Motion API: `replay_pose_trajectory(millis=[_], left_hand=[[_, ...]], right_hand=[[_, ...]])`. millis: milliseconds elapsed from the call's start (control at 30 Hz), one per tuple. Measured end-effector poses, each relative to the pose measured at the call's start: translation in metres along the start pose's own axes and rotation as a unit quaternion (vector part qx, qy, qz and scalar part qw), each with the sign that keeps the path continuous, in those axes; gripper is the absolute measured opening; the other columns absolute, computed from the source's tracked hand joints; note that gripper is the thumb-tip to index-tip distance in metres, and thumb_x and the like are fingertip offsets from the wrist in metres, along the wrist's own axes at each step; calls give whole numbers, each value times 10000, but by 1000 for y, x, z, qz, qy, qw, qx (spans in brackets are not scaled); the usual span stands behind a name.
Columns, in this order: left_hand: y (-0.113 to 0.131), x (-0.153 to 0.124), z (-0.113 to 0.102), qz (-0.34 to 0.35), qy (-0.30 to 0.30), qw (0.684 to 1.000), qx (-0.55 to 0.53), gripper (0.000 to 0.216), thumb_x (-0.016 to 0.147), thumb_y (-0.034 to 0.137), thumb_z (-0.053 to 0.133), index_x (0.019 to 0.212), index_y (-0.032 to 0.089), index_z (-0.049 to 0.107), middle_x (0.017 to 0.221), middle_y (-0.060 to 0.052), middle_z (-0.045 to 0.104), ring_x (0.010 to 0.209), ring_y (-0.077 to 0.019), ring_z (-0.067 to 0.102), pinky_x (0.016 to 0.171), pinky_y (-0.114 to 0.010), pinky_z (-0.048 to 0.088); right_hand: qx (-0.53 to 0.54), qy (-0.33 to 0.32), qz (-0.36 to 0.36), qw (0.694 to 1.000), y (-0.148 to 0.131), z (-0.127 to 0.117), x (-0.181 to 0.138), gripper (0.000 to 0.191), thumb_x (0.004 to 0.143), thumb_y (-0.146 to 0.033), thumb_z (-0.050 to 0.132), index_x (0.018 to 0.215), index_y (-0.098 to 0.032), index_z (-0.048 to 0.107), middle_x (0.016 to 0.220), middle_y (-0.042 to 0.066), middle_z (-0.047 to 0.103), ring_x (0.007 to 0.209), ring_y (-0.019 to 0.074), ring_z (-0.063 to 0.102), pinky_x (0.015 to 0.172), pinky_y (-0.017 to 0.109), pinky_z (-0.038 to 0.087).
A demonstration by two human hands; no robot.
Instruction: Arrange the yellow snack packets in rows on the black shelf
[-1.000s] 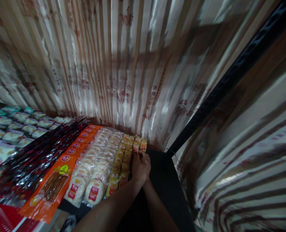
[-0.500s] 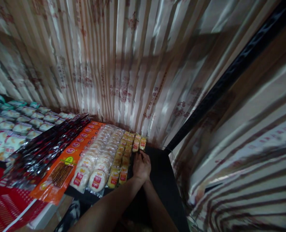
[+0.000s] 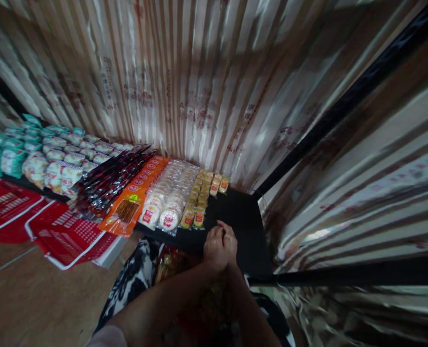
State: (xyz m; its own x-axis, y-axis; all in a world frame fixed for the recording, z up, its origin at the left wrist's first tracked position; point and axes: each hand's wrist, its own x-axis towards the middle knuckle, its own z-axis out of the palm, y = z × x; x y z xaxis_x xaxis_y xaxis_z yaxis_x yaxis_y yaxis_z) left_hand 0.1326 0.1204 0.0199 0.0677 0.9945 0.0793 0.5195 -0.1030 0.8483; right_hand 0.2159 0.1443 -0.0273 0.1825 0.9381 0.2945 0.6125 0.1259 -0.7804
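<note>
My left hand (image 3: 214, 246) and my right hand (image 3: 230, 241) are pressed together above the front part of a black shelf (image 3: 237, 212). Their fingers are curled inward, and anything inside them is hidden. Just beyond and to the left lie two neat rows of small yellow snack packets (image 3: 199, 202); the hands are clear of them. Beside those lie rows of white round cakes in clear wrap (image 3: 167, 200), then orange packets (image 3: 134, 197) and dark red-black packets (image 3: 109, 180).
Green and white packets (image 3: 36, 154) fill the far left. Red printed sheets (image 3: 65, 236) lie on the wooden floor. Below my arms are a black-and-white patterned cloth (image 3: 134, 279) and a pile of packets (image 3: 170, 262). A striped glossy curtain (image 3: 199, 72) backs everything; a black bar (image 3: 344, 277) crosses at right.
Both hands have drawn back from the far end of the yellow packet rows to the shelf's front edge. The view has pulled back and down, showing the floor and my lap.
</note>
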Motion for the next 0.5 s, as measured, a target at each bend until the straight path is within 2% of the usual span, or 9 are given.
replay_pose_trajectory(millis=[167,333,400,500], left_hand=[[-30,-45,-26,144,-20,989,-9,345,889,217,290,1120,123,528,1139,-116,572,1077,-202,500,981,-381,406],[-64,-82,-56,217,-54,974,24,359,897,209,293,1200,130,470,1176,-116,543,1106,-187,482,979,-387,418],[-77,-90,-63,221,-83,971,43,364,878,187,330,1210,130,470,1184,-116,540,1101,-183,488,968,-367,428],[-98,-93,-67,155,-127,973,118,327,834,143,394,1121,132,551,1111,-104,589,1045,-189,521,948,-346,433]], right_hand=[[5,-10,14,1000,-23,1,-52,405,766,-210,306,1022,-170,618,1023,83,625,958,183,572,918,353,442],[-23,-26,-31,999,-33,9,-108,407,772,-169,363,1113,-193,583,1114,86,590,1047,191,542,937,376,439],[-31,-50,-36,998,-31,19,-123,421,758,-149,396,1136,-210,573,1137,84,587,1044,190,552,929,374,451],[-44,-112,-9,993,-26,40,-134,450,765,-114,377,1168,-191,562,1178,98,586,1090,189,545,957,362,438]])
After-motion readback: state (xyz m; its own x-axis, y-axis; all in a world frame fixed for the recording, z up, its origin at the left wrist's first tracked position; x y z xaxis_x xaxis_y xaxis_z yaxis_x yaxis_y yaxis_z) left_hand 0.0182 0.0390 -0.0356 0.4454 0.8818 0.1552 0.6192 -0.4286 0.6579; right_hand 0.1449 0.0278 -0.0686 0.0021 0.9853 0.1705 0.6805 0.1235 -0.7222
